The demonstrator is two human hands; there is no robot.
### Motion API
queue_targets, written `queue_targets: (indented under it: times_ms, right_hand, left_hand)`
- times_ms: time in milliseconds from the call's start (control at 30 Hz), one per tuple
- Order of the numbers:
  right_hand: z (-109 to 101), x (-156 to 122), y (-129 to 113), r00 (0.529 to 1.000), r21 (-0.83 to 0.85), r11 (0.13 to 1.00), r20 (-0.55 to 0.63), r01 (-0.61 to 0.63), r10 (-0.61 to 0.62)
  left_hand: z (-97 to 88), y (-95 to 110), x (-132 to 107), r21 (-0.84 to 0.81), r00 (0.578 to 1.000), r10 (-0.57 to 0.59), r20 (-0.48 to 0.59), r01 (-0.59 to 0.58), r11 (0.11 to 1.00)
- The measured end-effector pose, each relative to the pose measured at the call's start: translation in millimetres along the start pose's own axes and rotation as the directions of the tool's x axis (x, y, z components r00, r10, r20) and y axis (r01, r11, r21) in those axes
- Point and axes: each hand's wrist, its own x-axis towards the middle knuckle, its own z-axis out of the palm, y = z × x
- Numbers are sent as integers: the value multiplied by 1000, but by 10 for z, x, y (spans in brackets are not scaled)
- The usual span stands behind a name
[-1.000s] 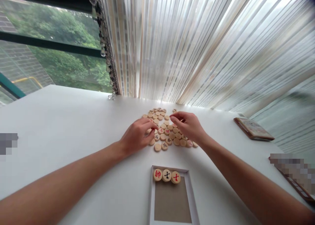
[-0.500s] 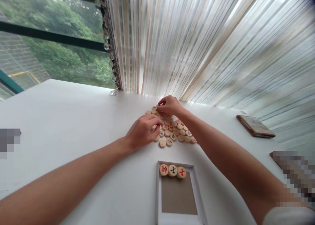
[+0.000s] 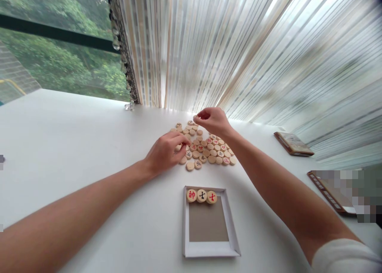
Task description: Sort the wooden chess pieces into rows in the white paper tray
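Note:
Round wooden Chinese chess pieces [image 3: 211, 159] lie in a loose heap towards the back of the white table, some showing red or black characters, others blank side up. At the heap's far edge, my right hand [image 3: 215, 121] pinches one piece [image 3: 195, 119] between thumb and fingertips. Over the heap's near left side is my left hand [image 3: 167, 151], its bent thumb and index finger apart, resting at the pieces, with no piece visibly gripped. Closer to me sits a shallow white box [image 3: 210, 249] with a brown bottom. Three pieces [image 3: 202, 195] stand in a row along its far end.
A striped string curtain [image 3: 191, 46] hangs behind the table, with a window [image 3: 59, 62] at the left. Glass beads [image 3: 129, 106] touch the table's back edge. On the right lie a brown-edged boxlike object [image 3: 294, 143] and a partly blurred framed item [image 3: 328, 193].
My right hand has lifted slightly from the heap's far edge, and a piece now shows in its fingertips. My left hand stays by the pieces. The whole view has shifted a little.

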Motion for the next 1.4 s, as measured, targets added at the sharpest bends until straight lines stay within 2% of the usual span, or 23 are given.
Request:
queue_targets:
  times_ms: [167,300,400,600,800,1100,1400]
  right_hand:
    - [-273,-638,253,992,215,972,104,-93,72]
    - [-338,-842,414,992,259,960,86,-111,92]
    - [-318,-771,421,996,224,971,61,-80,68]
    - [-162,-416,260,997,53,997,53,50,-53]
    - [-32,-153,264,997,-78,995,58,63,-59]
    - [10,-252,203,975,-131,985,203,112,-84]
    - [-4,-245,237,979,-185,975,181,126,-92]
  left_hand:
    - [3,-3,-4,8,1000,12,-6,-11,1000]
    - [-1,4,8,13,1000,10,2,-10,1000]
    - [-5,2,14,29,1000,-1,9,1,1000]
    - [-10,-1,6,23,1000,-1,17,0,1000]
    - [-7,7,-5,50,1000,2,3,-2,999]
    - [-13,14,0,57,1000,-5,17,4,998]
    - [-15,30,20,91,999,-7,34,4,996]
